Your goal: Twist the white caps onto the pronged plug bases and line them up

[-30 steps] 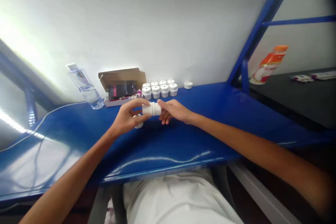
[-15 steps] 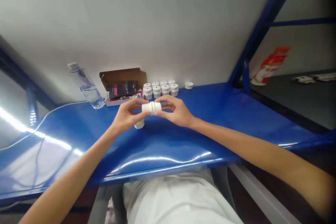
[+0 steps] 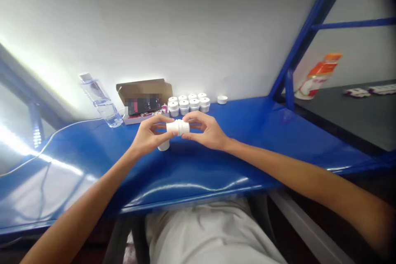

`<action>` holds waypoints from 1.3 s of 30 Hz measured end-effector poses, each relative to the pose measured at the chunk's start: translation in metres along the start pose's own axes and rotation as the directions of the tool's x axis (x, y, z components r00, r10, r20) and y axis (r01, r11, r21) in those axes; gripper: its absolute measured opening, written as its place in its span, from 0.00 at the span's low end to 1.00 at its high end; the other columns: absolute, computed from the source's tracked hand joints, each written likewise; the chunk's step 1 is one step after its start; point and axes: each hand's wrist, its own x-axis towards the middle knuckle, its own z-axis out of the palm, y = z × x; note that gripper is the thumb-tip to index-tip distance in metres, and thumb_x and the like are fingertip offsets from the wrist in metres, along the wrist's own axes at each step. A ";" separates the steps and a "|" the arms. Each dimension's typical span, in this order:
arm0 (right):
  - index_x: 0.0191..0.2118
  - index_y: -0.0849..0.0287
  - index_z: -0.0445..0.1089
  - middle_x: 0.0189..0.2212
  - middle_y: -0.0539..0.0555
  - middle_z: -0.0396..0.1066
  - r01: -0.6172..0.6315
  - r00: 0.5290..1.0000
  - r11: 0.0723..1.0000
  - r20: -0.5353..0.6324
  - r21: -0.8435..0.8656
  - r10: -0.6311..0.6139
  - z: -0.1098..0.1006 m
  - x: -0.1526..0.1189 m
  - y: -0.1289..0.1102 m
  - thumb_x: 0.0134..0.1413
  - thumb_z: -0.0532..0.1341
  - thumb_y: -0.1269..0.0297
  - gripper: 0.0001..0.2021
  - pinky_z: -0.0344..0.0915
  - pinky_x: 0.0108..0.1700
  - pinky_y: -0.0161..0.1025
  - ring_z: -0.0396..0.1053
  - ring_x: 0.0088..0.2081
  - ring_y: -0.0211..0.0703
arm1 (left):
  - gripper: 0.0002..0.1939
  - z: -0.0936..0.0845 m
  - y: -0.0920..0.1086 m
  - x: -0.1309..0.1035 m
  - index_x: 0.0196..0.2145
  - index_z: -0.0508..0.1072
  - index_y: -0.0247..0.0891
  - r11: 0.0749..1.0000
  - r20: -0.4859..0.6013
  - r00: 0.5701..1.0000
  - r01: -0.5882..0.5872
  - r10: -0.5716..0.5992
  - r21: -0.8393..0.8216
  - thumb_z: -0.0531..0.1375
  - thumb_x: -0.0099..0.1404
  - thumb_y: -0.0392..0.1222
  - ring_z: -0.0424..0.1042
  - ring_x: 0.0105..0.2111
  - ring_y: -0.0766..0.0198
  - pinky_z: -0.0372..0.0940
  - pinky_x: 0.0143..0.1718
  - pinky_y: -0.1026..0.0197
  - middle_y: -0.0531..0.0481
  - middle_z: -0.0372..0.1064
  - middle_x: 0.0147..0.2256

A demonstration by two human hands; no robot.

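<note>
A small white plastic cylinder (image 3: 178,127) with a raised ring round its middle lies level between my two hands, above the blue table. My left hand (image 3: 152,134) pinches its left end, thumb in front and fingers behind. At the ribbed right end, my right hand (image 3: 206,130) grips with thumb and fingertips. Just below my left fingers another white cylindrical part (image 3: 163,145) rests on the table, its upper side hidden by the hand. Behind my hands stand several similar white parts (image 3: 184,107) in two rows, with dark spots on some tops.
An open cardboard box (image 3: 144,87) with a phone (image 3: 148,105) stands at the back. Left of it is a clear water bottle (image 3: 105,105) and a white cable (image 3: 66,126). A white cap (image 3: 222,100) sits by the wall. A red-labelled bottle (image 3: 318,76) stands on the right shelf.
Both hands keep almost the same place around the cylinder. Ribs now show on its right end, and the right fingers have shifted slightly on it.
</note>
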 end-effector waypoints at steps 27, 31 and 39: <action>0.46 0.59 0.79 0.37 0.54 0.81 -0.197 0.980 0.980 0.007 0.016 0.197 0.000 0.004 -0.001 0.49 0.72 0.50 0.22 0.78 0.41 0.43 0.79 0.37 0.47 | 0.21 0.003 0.008 -0.005 0.40 0.76 0.35 0.999 0.043 0.999 -0.028 0.029 -0.021 0.75 0.51 0.46 0.78 0.42 0.53 0.75 0.41 0.57 0.43 0.77 0.43; 0.47 0.59 0.80 0.39 0.55 0.81 -0.143 0.989 0.989 0.040 -0.026 0.144 0.000 0.003 -0.003 0.51 0.71 0.50 0.22 0.78 0.41 0.43 0.79 0.38 0.48 | 0.21 0.002 0.007 -0.004 0.39 0.77 0.35 0.999 0.046 0.998 -0.036 0.037 -0.011 0.75 0.50 0.45 0.78 0.43 0.53 0.76 0.41 0.57 0.43 0.77 0.42; 0.54 0.57 0.76 0.48 0.59 0.77 0.446 0.892 0.778 0.143 -0.443 -0.430 -0.006 -0.002 -0.009 0.60 0.68 0.61 0.17 0.74 0.55 0.43 0.76 0.50 0.47 | 0.22 -0.002 0.012 -0.002 0.38 0.77 0.35 0.988 0.025 0.992 0.123 -0.121 -0.096 0.76 0.48 0.46 0.79 0.32 0.56 0.72 0.29 0.62 0.45 0.79 0.39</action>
